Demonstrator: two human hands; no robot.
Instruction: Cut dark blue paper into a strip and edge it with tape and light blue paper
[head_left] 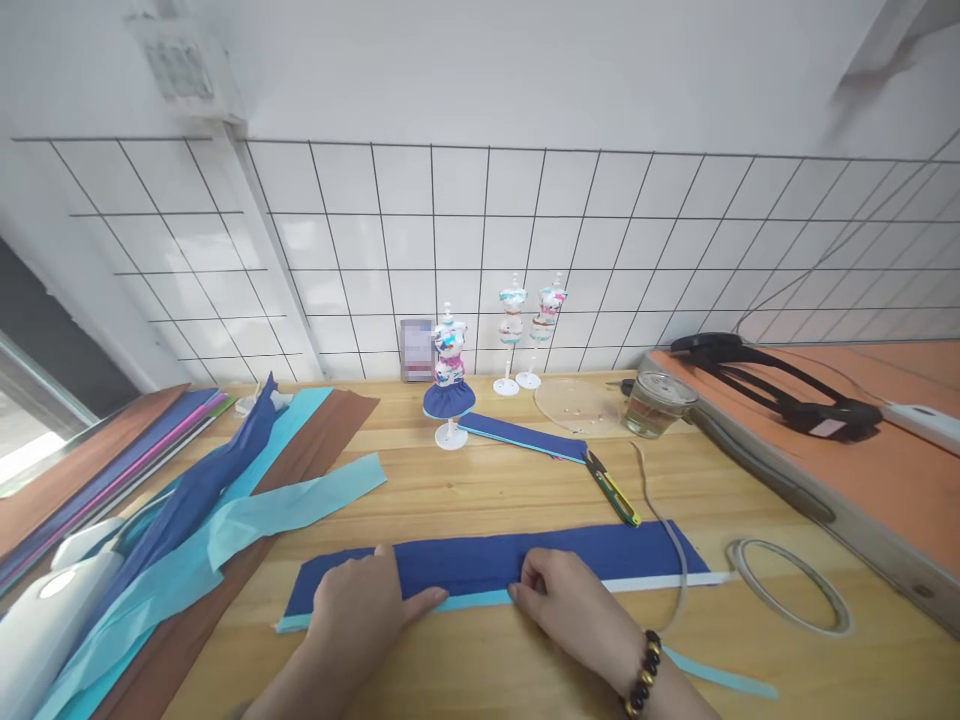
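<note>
A long dark-blue strip of crinkled crepe paper or thin cloth [465,562] lies across the table in front of me. Light-blue edging [480,599] runs along its near edge on the left, and a white band [660,581] along the right. My left hand [364,600] rests on the strip's left part, thumb spread toward the edging, other fingers partly hidden. My right hand [566,600] has curled fingers, thumb and forefinger closed at the light-blue edging near the middle. Beyond the strip lie yellow-and-green thread snips [613,488], touching a shorter blue strip [525,436].
Small dress forms [511,330] stand by the tiled wall, one wearing a blue skirt [448,399]. Brown, blue and light-blue strips [300,500] and a white tool [56,620] fill the left. At right are a glass jar [658,404], a tape ring [791,587] and black straps [787,385].
</note>
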